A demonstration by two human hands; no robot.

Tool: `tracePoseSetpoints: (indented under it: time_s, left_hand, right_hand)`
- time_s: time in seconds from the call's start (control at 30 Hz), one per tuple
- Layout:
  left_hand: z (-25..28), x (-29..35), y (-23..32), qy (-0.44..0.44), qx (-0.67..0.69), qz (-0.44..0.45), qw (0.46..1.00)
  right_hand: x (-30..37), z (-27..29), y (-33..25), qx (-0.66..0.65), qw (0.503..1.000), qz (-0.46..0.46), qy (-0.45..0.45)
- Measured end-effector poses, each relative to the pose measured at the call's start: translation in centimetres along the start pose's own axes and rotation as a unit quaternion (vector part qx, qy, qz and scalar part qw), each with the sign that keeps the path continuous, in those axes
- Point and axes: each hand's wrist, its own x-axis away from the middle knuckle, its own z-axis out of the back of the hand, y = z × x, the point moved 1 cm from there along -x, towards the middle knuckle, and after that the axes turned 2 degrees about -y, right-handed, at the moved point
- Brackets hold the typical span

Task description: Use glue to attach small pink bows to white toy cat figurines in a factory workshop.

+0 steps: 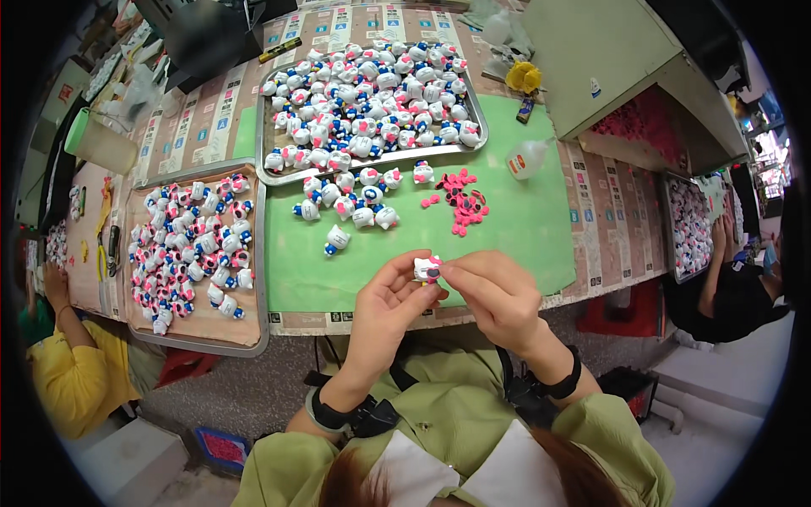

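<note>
Pinching a small white figurine (427,269) between them, both hands were nearly closed: left hand (390,302) gripped it from below, right hand (497,291) pressed fingertips against its side. Figurine was held above the tabletop's (524,228) near edge, below loose figurines (351,203) and pink bows (463,203).

Small figurine (427,268) between both hands' fingers (414,290)

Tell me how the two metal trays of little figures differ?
The far tray is heaped with figures, mostly white and blue; the left tray holds one looser layer, many showing pink bows. The far tray lies crosswise at the green mat's back; the left tray runs lengthwise beside it. Both hold the same small figures.
</note>
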Motion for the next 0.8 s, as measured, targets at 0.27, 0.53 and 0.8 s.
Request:
tracePoseSetpoints:
  time_s: [0.27, 0.53, 0.8]
  left_hand:
    - [-0.2, 0.0, 0.3, 0.004, -0.034, 0.001, 0.999]
    - [-0.6, 0.0, 0.7, 0.015, -0.086, -0.025, 0.996]
    - [0.0, 0.2, 0.7, 0.010, -0.035, -0.051, 0.998]
  right_hand:
    - [0.4, -0.2, 0.2, 0.045, 0.999, 0.010, -0.026]
    - [1.1, -0.3, 0.3, 0.069, 0.997, -0.013, -0.029]
    - [0.7, -0.6, -1.0, -0.217, 0.950, -0.223, 0.031]
